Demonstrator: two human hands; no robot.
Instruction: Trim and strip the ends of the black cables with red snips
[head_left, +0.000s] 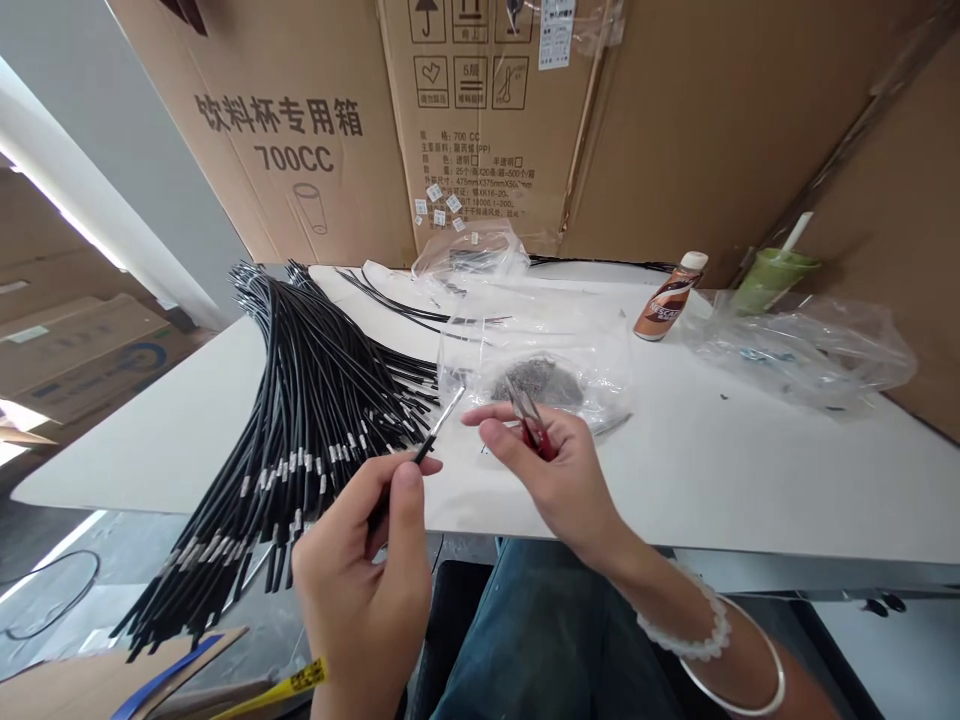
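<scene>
Between thumb and forefinger, my left hand [371,570] pinches a black cable [425,447] whose bare silvery end points up and to the right. My right hand [551,475] has its fingers closed around small red-handled scissors [537,430], their blades pointing up and left. The two hands are apart, and the cable end lies a little left of the right fingertips. Behind them a clear plastic bag [600,345] holds a heap of small dark pieces [536,378], too small to name. Left of my hands, a big bundle of black cables [300,400] hangs over the table's front edge.
Large cardboard boxes [300,60] stand along the back of the white table [720,480]. A brown bottle [670,298] with a white cap is at the right rear, near a green cup [772,280] and crumpled clear plastic [817,345]. Thin cables [405,305] lie behind the bundle.
</scene>
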